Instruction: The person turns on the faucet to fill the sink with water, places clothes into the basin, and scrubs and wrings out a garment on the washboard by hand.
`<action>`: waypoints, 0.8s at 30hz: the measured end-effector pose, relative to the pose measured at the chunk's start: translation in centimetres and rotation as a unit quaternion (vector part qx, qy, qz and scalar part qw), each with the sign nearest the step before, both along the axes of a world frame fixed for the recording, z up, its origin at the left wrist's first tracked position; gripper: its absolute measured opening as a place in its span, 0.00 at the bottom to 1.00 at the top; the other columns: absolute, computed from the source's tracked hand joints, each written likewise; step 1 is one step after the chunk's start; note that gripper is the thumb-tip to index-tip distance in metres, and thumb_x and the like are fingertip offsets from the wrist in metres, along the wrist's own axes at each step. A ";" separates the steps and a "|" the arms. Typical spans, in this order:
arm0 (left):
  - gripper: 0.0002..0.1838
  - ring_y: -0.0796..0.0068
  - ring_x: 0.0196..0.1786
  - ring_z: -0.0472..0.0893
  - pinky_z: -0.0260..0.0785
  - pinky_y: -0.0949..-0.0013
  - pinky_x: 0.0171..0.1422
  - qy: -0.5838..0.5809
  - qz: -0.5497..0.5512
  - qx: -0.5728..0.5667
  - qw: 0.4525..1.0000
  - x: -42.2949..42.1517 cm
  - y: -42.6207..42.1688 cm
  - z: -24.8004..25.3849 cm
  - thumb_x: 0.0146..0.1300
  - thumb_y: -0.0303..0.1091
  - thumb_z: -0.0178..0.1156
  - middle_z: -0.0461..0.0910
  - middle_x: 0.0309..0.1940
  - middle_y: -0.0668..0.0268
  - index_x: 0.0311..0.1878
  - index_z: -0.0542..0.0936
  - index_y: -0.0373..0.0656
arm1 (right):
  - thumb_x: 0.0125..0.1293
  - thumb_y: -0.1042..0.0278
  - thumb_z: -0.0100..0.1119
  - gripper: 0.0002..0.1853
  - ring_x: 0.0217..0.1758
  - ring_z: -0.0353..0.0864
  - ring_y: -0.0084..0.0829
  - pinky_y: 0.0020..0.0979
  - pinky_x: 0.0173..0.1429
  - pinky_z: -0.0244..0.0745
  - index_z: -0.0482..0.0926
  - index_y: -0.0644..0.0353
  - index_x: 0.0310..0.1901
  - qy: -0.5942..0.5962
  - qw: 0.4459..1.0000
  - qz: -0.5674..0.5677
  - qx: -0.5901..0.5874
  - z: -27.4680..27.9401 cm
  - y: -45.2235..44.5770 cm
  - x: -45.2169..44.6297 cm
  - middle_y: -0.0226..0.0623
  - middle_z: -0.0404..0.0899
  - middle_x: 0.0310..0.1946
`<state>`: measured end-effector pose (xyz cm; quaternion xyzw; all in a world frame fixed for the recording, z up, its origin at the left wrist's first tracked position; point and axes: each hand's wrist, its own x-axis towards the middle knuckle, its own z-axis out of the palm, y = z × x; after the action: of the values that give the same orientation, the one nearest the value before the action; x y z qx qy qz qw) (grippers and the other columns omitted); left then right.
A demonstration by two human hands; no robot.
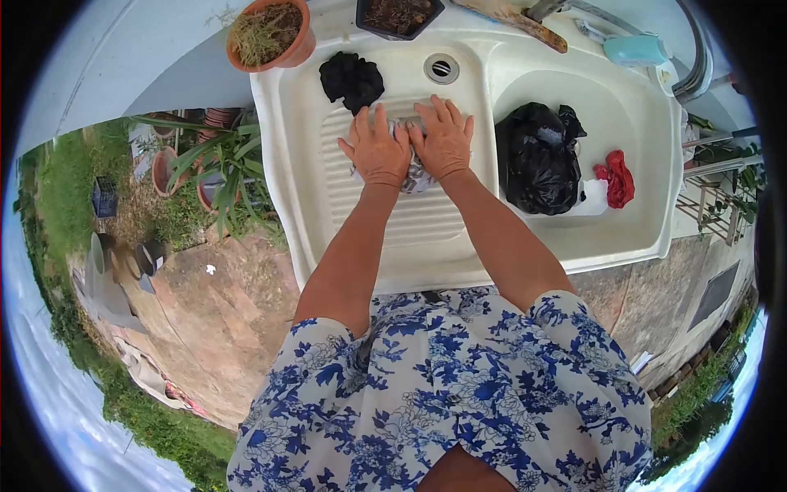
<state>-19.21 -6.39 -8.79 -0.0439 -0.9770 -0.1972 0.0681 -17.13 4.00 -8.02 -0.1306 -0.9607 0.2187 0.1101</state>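
Left grip [381, 153] and right grip [443, 144], both spread and unclenched, rest on patterned cloth [416, 178] over a ribbed washboard [426, 228].

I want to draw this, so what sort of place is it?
Probably an outdoor washing spot, maybe in a yard: there's a big pale sink, with green grass and cloudy sky beyond it.
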 end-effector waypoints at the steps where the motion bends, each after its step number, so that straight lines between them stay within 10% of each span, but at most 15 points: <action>1: 0.23 0.57 0.64 0.62 0.44 0.33 0.64 -0.054 -0.011 0.002 0.998 1.3 -0.3 0.2 0.59 0.43 0.53 0.69 0.56 0.65 0.58 0.71 0.48 | 0.61 0.59 0.52 0.13 0.62 0.63 0.38 0.58 0.65 0.49 0.76 0.44 0.48 -0.045 0.996 0.072 -0.009 -0.3 0.5 1.6 0.32 0.69 0.55; 7: 0.12 0.61 0.47 0.71 0.53 0.45 0.60 0.113 -0.227 0.068 0.965 11.1 -4.5 1.8 0.47 0.38 0.58 0.74 0.38 0.63 0.36 0.77 0.46 | 0.55 0.68 0.57 0.12 0.53 0.70 0.39 0.51 0.64 0.51 0.75 0.53 0.42 0.057 0.981 0.174 -0.060 -0.2 -0.7 13.2 0.35 0.73 0.44; 10: 0.09 0.62 0.39 0.71 0.58 0.50 0.49 0.099 -0.165 0.077 0.978 3.8 -1.8 0.4 0.48 0.37 0.58 0.73 0.32 0.64 0.30 0.75 0.43 | 0.56 0.67 0.57 0.11 0.54 0.70 0.38 0.50 0.64 0.51 0.75 0.52 0.42 0.004 0.991 0.129 -0.046 -1.9 0.0 5.7 0.35 0.74 0.43; 17: 0.13 0.59 0.59 0.66 0.44 0.37 0.65 0.085 0.039 0.051 0.994 -0.6 0.5 2.1 0.58 0.37 0.54 0.73 0.49 0.63 0.45 0.78 0.45 | 0.63 0.61 0.50 0.11 0.62 0.64 0.38 0.52 0.65 0.50 0.77 0.53 0.45 -0.022 0.999 0.029 -0.019 0.6 -0.1 0.0 0.39 0.70 0.54; 19: 0.14 0.57 0.61 0.64 0.45 0.33 0.63 -0.064 -0.025 0.065 0.995 3.7 -0.8 2.7 0.56 0.38 0.54 0.72 0.51 0.65 0.45 0.78 0.47 | 0.63 0.60 0.51 0.13 0.63 0.63 0.39 0.53 0.66 0.49 0.76 0.54 0.46 -0.094 0.987 0.118 -0.045 1.3 0.4 3.6 0.39 0.69 0.56; 24: 0.10 0.59 0.49 0.71 0.53 0.43 0.61 0.084 -0.205 0.090 0.971 9.9 -3.9 1.2 0.48 0.39 0.58 0.75 0.37 0.65 0.33 0.78 0.45 | 0.57 0.64 0.56 0.10 0.57 0.67 0.38 0.52 0.67 0.50 0.76 0.55 0.40 0.065 0.982 0.173 -0.049 -1.0 -0.2 9.0 0.34 0.73 0.47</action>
<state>-9.29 -10.32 -7.58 -0.2532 -0.9162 -0.2901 0.1114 -8.10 3.85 -8.98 0.0468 -0.9478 0.2892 0.1261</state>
